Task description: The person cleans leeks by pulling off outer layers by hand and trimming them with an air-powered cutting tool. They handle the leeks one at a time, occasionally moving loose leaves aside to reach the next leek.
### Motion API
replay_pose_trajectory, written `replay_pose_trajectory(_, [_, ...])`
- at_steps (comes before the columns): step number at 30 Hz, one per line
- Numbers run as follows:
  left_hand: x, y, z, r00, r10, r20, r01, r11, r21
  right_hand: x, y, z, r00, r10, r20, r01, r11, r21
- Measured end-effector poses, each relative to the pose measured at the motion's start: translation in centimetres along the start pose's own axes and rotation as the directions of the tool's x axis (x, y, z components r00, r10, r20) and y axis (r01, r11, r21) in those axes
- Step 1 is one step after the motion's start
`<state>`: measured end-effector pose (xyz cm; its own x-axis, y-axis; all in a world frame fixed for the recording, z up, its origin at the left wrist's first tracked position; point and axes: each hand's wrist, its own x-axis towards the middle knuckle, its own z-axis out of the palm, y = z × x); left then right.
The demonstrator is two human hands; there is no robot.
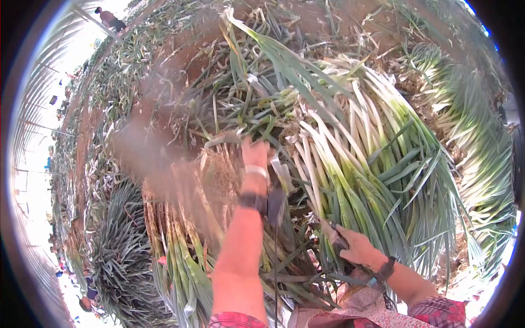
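My left hand reaches forward, palm down, over a tangle of green onion leaves and trimmings; its fingers are smeared and partly hidden. Beside it on the left lies a bunch of green onions with brown, rooty ends. My right hand is low, closed around a small dark tool, whose exact kind I cannot tell. Next to both hands, on the right, is a big pile of clean green onions with white stems. One long green onion lies above that pile, its white end pointing away.
A long row of green onions runs down the right side. Dark green leaves are heaped at lower left. Loose leaves and peelings cover the ground ahead. A person is far off at upper left, near the ribbed greenhouse wall.
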<state>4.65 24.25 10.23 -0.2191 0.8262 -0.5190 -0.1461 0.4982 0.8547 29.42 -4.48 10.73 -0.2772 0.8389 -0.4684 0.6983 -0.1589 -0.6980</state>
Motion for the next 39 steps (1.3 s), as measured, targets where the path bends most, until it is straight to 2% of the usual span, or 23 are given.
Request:
replay_pose_trajectory(1, [-1.5, -4.3, -2.1, 0.994, -0.073, -0.08, 0.08, 0.993, 0.087, 0.5, 0.0, -0.1, 1.0, -0.005, -0.021, 0.006, 1.0, 0.027])
replay_pose_trajectory(3, [-2.7, -19.1, -7.8, 0.962, 0.239, -0.135, -0.159, 0.886, 0.435, 1.0, 0.2, -0.4, 0.998, -0.047, -0.041, 0.047, 0.999, 0.012])
replay_pose_trajectory(7, [-16.6, -24.9, -12.0, 0.969, -0.024, -0.247, 0.188, 0.722, 0.666, -0.5, -1.9, -0.1, 0.989, -0.055, 0.141, 0.067, 0.994, -0.084])
replay_pose_trajectory(9, [-18.1, -27.8, -12.8, 0.978, 0.163, -0.132, 0.034, 0.499, 0.866, -1.2, -2.1, 1.7, 0.971, -0.066, 0.229, 0.096, 0.988, -0.121])
replay_pose_trajectory(10, [-18.6, -28.8, -12.4, 0.984, 0.156, -0.086, 0.014, 0.411, 0.911, -1.2, -2.3, 2.5, 0.956, -0.08, 0.282, 0.129, 0.979, -0.16])
replay_pose_trajectory(11, [-18.8, -28.3, -11.5, 0.984, 0.151, -0.089, 0.019, 0.411, 0.911, -0.9, -2.6, 3.3, 0.954, -0.078, 0.288, 0.128, 0.979, -0.159])
replay_pose_trajectory(13, [-18.1, -27.2, -9.9, 0.948, -0.055, -0.312, 0.3, 0.478, 0.826, 0.3, -3.4, 4.6, 0.914, -0.067, 0.399, 0.172, 0.957, -0.233])
replay_pose_trajectory(17, [-15.1, -27.4, -9.2, 0.898, -0.182, -0.401, 0.439, 0.439, 0.784, 5.8, -2.9, 7.6, 0.943, -0.078, 0.323, 0.187, 0.928, -0.321])
replay_pose_trajectory(18, [-14.3, -28.5, -9.2, 0.903, -0.053, -0.426, 0.397, 0.48, 0.782, 7.1, -2.7, 7.7, 0.943, -0.074, 0.326, 0.185, 0.927, -0.326])
replay_pose_trajectory(19, [-13.5, -28.8, -9.2, 0.905, -0.057, -0.422, 0.394, 0.485, 0.781, 8.4, -2.5, 7.7, 0.983, -0.087, 0.164, 0.136, 0.937, -0.323])
replay_pose_trajectory(20, [-12.6, -29.1, -9.4, 0.95, 0.104, -0.294, 0.215, 0.463, 0.86, 9.1, -2.3, 7.6, 0.995, -0.095, -0.004, 0.089, 0.946, -0.313])
replay_pose_trajectory(21, [-11.8, -29.4, -9.5, 0.954, 0.258, -0.153, 0.035, 0.411, 0.911, 8.7, -2.3, 7.3, 0.996, -0.092, -0.004, 0.086, 0.944, -0.32])
replay_pose_trajectory(23, [-10.0, -29.2, -9.1, 0.931, 0.346, -0.119, -0.024, 0.383, 0.924, 7.1, -2.6, 6.9, 0.986, 0.004, 0.169, 0.067, 0.91, -0.409])
replay_pose_trajectory(25, [-8.8, -28.1, -8.6, 0.926, 0.013, -0.377, 0.319, 0.505, 0.802, 6.1, -1.3, 7.7, 0.966, 0.001, 0.257, 0.112, 0.899, -0.424])
replay_pose_trajectory(26, [-8.4, -29.0, -8.8, 0.904, 0.012, -0.426, 0.363, 0.502, 0.785, 5.9, -1.5, 7.5, 0.951, 0.019, 0.309, 0.116, 0.903, -0.413])
replay_pose_trajectory(29, [-7.9, -29.9, -9.6, 0.91, 0.023, -0.415, 0.35, 0.497, 0.794, 6.7, -1.0, 7.6, 0.947, 0.057, 0.317, 0.076, 0.917, -0.391])
replay_pose_trajectory(30, [-7.6, -29.8, -10.5, 0.919, -0.011, -0.394, 0.317, 0.614, 0.722, 6.7, -0.9, 7.5, 0.969, 0.015, 0.248, 0.079, 0.929, -0.363])
replay_pose_trajectory(31, [-7.0, -30.1, -11.4, 0.919, -0.008, -0.393, 0.315, 0.612, 0.725, 6.7, -0.9, 7.3, 0.985, -0.027, 0.171, 0.083, 0.939, -0.334])
replay_pose_trajectory(33, [-5.6, -31.8, -13.4, 0.954, -0.227, -0.198, 0.301, 0.713, 0.633, 5.8, -2.1, 6.8, 0.963, -0.028, 0.268, 0.111, 0.947, -0.3])
replay_pose_trajectory(34, [-5.6, -31.6, -13.6, 0.964, -0.226, -0.138, 0.264, 0.784, 0.562, 5.4, -2.5, 6.5, 0.942, -0.018, 0.334, 0.129, 0.941, -0.311])
replay_pose_trajectory(35, [-6.0, -31.8, -13.2, 0.965, -0.225, -0.135, 0.261, 0.785, 0.561, 5.1, -2.8, 6.2, 0.917, -0.004, 0.399, 0.145, 0.935, -0.323])
replay_pose_trajectory(36, [-7.0, -32.3, -12.5, 0.966, -0.221, -0.135, 0.257, 0.756, 0.602, 5.1, -3.0, 5.9, 0.948, -0.032, 0.317, 0.129, 0.948, -0.289])
replay_pose_trajectory(39, [-11.1, -29.8, -10.0, 0.952, -0.221, -0.212, 0.306, 0.679, 0.667, 4.1, -3.2, 5.3, 0.944, -0.013, 0.331, 0.119, 0.946, -0.302])
